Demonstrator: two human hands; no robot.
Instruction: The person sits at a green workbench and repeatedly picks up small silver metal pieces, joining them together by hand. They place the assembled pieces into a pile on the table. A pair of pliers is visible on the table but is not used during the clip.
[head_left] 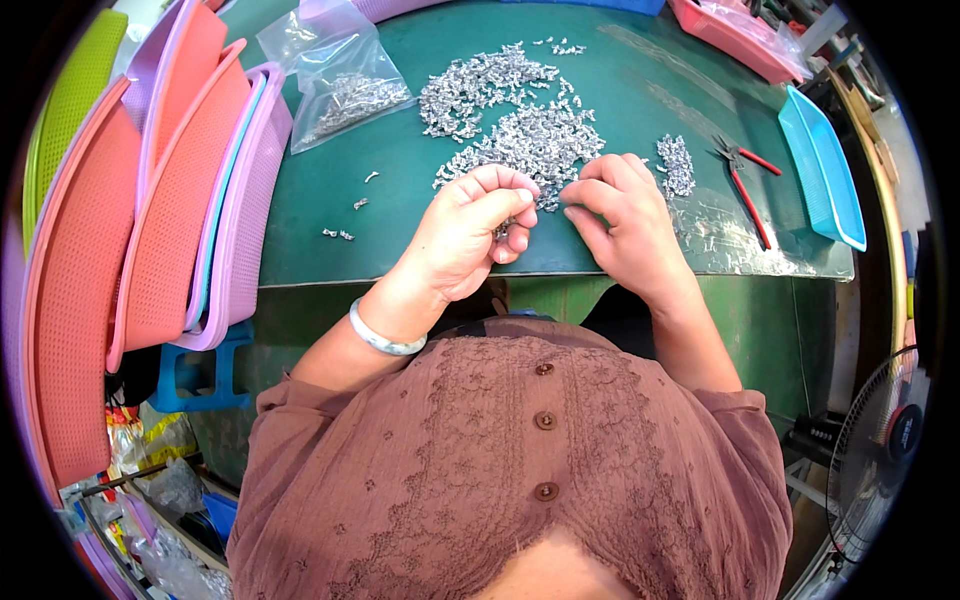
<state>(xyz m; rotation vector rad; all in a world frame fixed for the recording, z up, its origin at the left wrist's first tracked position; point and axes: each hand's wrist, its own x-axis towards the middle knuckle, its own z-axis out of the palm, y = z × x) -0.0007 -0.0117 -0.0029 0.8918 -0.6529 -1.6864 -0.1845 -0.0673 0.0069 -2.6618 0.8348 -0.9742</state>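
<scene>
Small silvery metal parts lie in a large heap (535, 140) on the green table, just beyond both hands. At the heap's near edge my left hand (470, 225) is closed, thumb against the index finger. A few of the metal parts (502, 230) show inside its curled fingers. My right hand (625, 215) is close by on the right, its thumb and fingers bent together toward the left hand. Whatever its fingertips hold, if anything, is too small to make out. A smaller pile of parts (675, 165) sits beyond the right hand.
Red-handled pliers (745, 185) rest right of the small pile, near a blue basket (822, 165). A clear bag of parts (350, 95) lies at the back left. Stacked coloured baskets (185, 190) line the left side. A pink tray (735, 40) stands far right, a fan (875, 455) lower right.
</scene>
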